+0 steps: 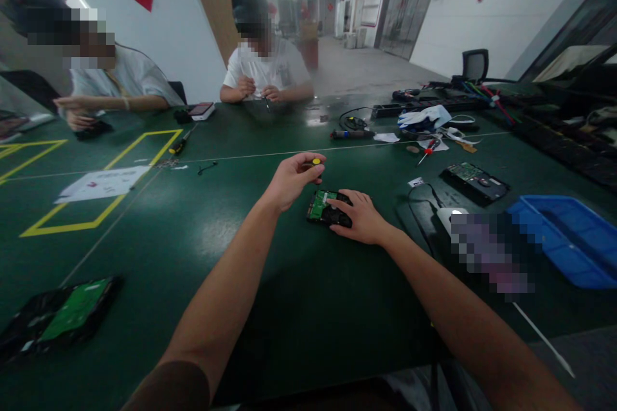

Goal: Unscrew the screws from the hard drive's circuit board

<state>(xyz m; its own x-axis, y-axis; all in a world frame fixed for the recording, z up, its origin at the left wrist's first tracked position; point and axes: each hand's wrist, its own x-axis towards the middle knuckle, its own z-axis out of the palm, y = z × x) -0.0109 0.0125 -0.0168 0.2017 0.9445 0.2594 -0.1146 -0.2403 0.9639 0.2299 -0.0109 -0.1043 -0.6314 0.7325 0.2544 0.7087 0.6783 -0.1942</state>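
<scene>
A hard drive lies on the green tabletop with its circuit board facing up. My right hand grips it from the right, thumb at the near edge and fingers spread over the board. Just above the drive's far left corner, my left hand is closed around a screwdriver with a yellow-capped handle. The handle's end points up, and its shaft and tip are too hidden to make out.
More hard drives lie at near left and right. A blue tray stands beside a partly blurred object. Farther back are a red-handled screwdriver, gloves and cables. Two people sit across the table.
</scene>
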